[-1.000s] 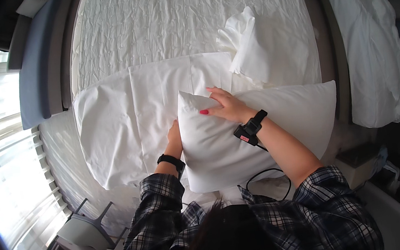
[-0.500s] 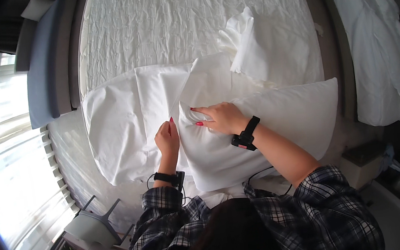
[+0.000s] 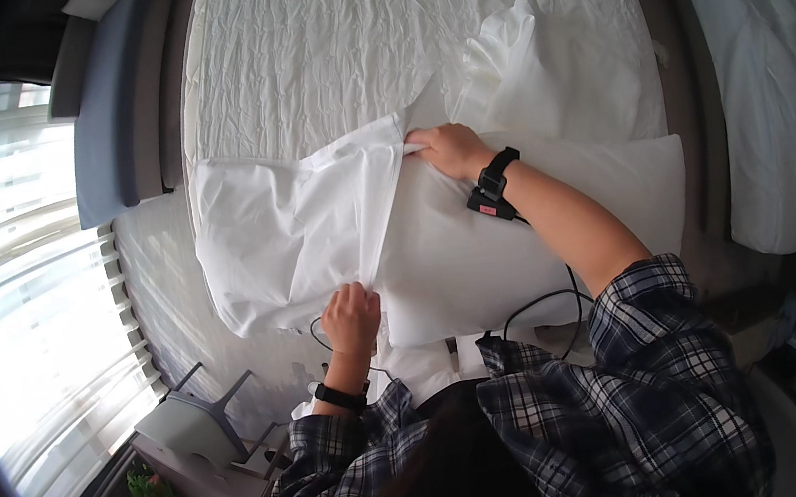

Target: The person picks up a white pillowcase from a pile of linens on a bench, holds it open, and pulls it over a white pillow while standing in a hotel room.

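A white pillowcase (image 3: 290, 227) lies across the near left of the bed, its open edge drawn over the left end of a white pillow (image 3: 536, 230). My left hand (image 3: 351, 317) is closed on the near corner of that edge. Farther up, my right hand (image 3: 451, 151) grips the far side of the same edge, fingers curled round the cloth. The pillow's right part is bare, while its left end is hidden inside the case. Beyond my right hand lies a crumpled white cloth (image 3: 516, 72).
The bed's quilted white surface (image 3: 341, 45) stretches ahead. White bedding (image 3: 771, 99) is heaped at the right, and a blue-grey sofa (image 3: 115, 125) stands at the left. A grey chair (image 3: 191, 432) is near the curtained window (image 3: 32, 297). A black cable (image 3: 546, 301) hangs by my right arm.
The pillowcase edge has come rightward over the pillow's left end. My right hand has moved up from the pillow onto the far edge; my left hand has come nearer, gripping the near edge.
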A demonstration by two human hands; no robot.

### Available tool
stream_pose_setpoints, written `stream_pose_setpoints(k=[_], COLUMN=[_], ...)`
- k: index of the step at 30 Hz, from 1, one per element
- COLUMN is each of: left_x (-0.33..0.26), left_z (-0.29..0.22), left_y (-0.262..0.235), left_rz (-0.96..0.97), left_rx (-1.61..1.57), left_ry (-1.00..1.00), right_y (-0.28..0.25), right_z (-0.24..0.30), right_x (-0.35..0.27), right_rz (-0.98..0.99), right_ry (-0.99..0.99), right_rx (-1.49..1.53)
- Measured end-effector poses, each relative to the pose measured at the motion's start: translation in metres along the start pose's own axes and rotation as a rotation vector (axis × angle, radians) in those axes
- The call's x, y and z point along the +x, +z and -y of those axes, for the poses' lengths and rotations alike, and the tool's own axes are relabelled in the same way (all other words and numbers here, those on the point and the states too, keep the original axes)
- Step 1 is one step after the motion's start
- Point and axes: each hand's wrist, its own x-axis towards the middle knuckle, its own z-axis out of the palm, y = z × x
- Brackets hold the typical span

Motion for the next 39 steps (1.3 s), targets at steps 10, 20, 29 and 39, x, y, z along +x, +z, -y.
stream_pose_setpoints(k=[10, 20, 29, 39], left_x=[-0.06, -0.08, -0.085, -0.059], left_z=[0.022, -0.001, -0.014, -0.051], left_y=[0.057, 0.061, 0.037, -0.001], left_rz=[0.116, 0.507, 0.437, 0.116], left_rx=[-0.118, -0.094, -0.246, -0.291], left_ry=[-0.803, -0.586, -0.629, -0.269], right_y=[-0.014, -0.039, 0.089, 0.07], right_z=[-0.001, -0.027, 0.082, 0.055], right_x=[0.003, 0.027, -0.13, -0.091], right_rz=[0.01, -0.125, 0.116, 0.129], right_ry=[0.068, 0.217, -0.626, -0.757], right_rx=[0.028, -0.091, -0.451, -0.384])
